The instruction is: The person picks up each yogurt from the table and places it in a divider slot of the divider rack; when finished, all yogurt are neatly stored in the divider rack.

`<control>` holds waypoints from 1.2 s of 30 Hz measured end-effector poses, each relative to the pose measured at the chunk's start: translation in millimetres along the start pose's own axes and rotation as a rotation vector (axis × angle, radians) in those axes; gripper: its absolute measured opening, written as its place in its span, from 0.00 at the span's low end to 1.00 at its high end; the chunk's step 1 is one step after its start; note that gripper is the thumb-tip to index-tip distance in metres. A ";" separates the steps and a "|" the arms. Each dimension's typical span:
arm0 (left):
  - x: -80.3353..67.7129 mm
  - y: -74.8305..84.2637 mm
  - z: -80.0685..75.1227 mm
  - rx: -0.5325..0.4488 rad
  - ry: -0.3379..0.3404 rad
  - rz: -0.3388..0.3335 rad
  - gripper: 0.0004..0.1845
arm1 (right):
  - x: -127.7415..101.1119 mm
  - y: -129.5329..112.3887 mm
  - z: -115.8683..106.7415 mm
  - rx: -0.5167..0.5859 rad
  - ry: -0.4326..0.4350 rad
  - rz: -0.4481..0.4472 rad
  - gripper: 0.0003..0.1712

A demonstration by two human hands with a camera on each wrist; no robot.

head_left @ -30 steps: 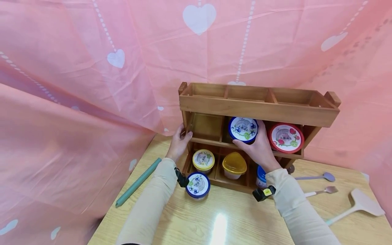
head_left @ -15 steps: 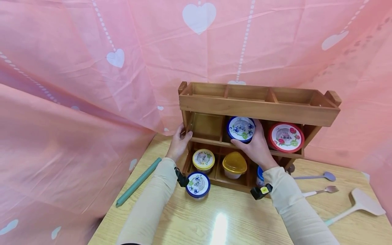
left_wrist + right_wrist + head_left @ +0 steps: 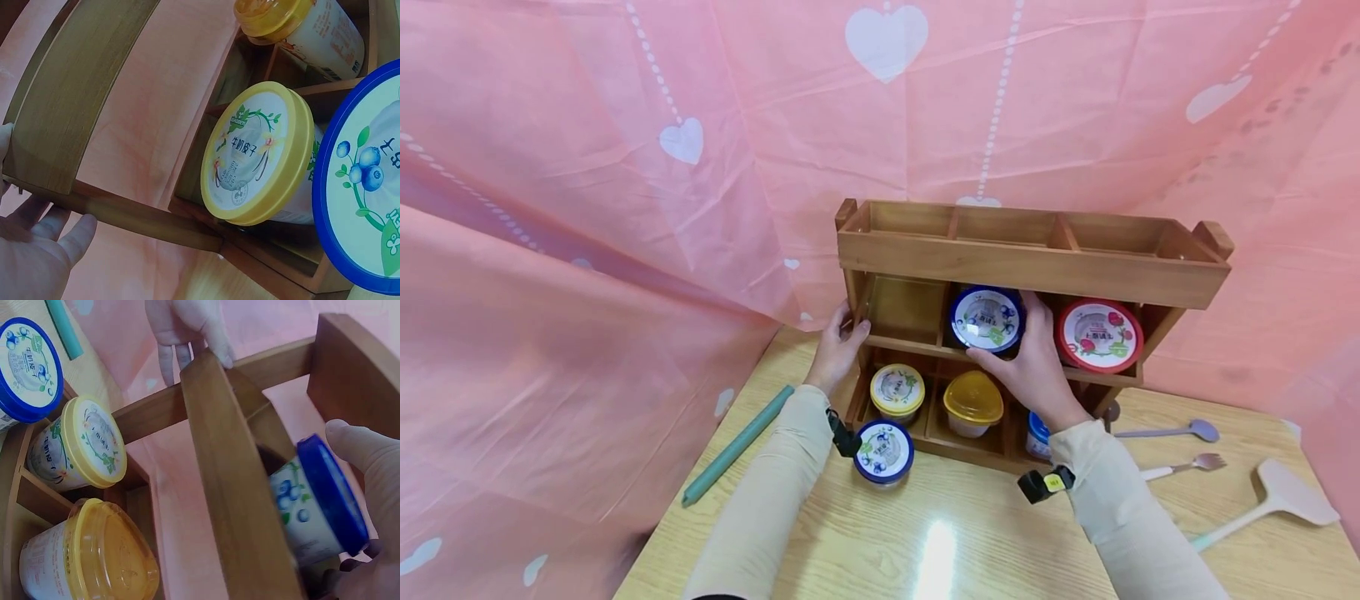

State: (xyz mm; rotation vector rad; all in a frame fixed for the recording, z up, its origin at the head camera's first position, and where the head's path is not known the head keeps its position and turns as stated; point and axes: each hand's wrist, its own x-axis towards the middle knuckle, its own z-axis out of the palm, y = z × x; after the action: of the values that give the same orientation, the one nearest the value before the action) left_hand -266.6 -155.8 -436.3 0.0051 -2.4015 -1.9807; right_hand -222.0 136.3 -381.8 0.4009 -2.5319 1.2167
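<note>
Right hand (image 3: 1037, 367) gripped blue-lidded tub (image 3: 987, 319) by its rim; light, rigid, likely slick. Left hand (image 3: 838, 350) clasped rack (image 3: 1030, 267).

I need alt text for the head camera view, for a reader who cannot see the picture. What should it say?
A person's right hand holds a blue-lidded cup in the middle shelf of a wooden rack, while the left hand grips the rack's left side. A red-lidded cup sits to the right, yellow-lidded cups sit below, and pink heart-printed cloth hangs behind.
</note>
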 end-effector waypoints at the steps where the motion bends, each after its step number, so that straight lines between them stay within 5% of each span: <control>1: -0.1 0.1 -0.1 0.002 -0.001 0.000 0.32 | -3.1 -1.9 -1.7 0.003 0.002 -0.005 0.62; 17: -0.4 2.0 0.1 -0.017 0.001 0.019 0.31 | -42.7 -27.1 -13.1 0.000 -0.045 -0.091 0.60; 21: -1.3 3.4 -0.3 -0.035 -0.017 0.019 0.32 | -61.7 -31.0 -2.7 -0.034 -0.091 -0.135 0.60; 25: -11.8 21.6 -3.1 -0.042 -0.049 0.004 0.32 | -86.2 -30.8 12.0 -0.051 -0.148 -0.149 0.60; 36: -2.1 3.0 0.4 -0.016 -0.004 0.019 0.32 | -141.1 1.9 46.4 -0.039 -0.300 -0.094 0.60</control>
State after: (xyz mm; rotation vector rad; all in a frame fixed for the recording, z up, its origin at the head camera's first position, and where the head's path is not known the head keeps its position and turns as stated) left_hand -264.4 -154.9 -433.5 -0.0226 -2.3794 -1.9934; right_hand -100.5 117.4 -465.1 0.7334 -2.7427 1.1436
